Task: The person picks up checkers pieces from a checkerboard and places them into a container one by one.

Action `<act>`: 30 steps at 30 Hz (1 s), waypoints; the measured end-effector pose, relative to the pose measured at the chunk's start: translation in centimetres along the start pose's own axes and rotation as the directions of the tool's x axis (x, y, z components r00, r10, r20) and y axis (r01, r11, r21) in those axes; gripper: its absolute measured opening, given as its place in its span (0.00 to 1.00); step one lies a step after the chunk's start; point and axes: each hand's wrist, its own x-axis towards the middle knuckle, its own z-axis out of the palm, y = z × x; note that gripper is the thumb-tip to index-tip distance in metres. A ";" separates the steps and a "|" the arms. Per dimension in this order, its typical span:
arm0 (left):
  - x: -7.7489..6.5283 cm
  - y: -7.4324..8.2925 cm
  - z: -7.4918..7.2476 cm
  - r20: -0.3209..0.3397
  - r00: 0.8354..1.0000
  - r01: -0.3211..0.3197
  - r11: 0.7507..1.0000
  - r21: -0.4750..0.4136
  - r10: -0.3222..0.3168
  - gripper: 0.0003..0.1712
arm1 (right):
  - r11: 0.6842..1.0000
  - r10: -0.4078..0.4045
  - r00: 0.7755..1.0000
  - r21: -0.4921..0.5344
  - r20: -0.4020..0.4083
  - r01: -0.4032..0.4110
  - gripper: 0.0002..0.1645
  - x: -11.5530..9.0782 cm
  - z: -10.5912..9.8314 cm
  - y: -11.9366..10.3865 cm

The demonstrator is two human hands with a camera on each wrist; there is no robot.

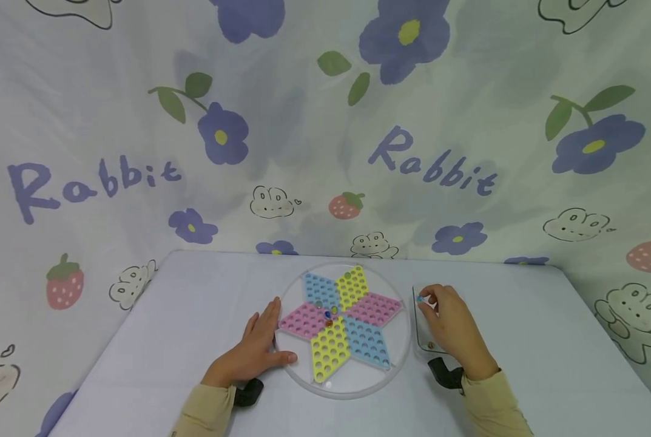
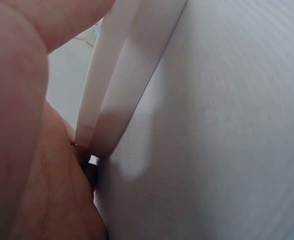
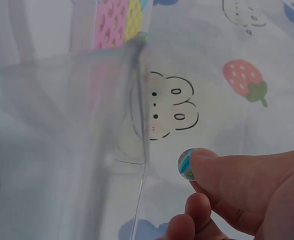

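In the head view my right hand (image 1: 453,321) is over the clear plastic box (image 1: 423,331), pinching a marble (image 3: 186,164) between thumb and fingertip. The marble is see-through with a blue swirl. My left hand (image 1: 254,349) rests against the left rim of the round Chinese checkers board (image 1: 407,340), its fingers extended and thumb lying over the edge. Pink, yellow and blue points of holes form the star on the board. Several marbles sit near its centre, among them a blue marble (image 1: 327,314) and a reddish-brown marble (image 1: 329,323). A green marble (image 1: 347,275) lies in the far yellow point.
A brownish marble (image 1: 431,345) lies in the near end of the box, whose right side is hidden by my hand. The white table (image 1: 167,340) ends at the back against a curtain (image 1: 303,152) printed with rabbits, flowers and strawberries.
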 end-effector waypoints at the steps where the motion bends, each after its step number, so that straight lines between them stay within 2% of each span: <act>1: 0.0 0.0 0.0 -0.001 1.000 0.000 1.000 0.000 0.000 0.69 | 1.000 0.001 1.000 -0.003 0.002 -0.001 0.10 -0.1 0.0 0.1; 9: 0.0 0.1 0.1 -0.007 1.000 0.009 1.000 0.014 -0.009 0.69 | 1.000 -0.021 1.000 -0.023 -0.003 0.021 0.09 -0.9 0.1 0.9; 30: 0.0 0.1 0.1 0.001 1.000 0.006 1.000 0.021 -0.006 0.68 | 0.999 0.020 0.994 -0.036 0.107 -0.016 0.09 -2.2 0.7 1.9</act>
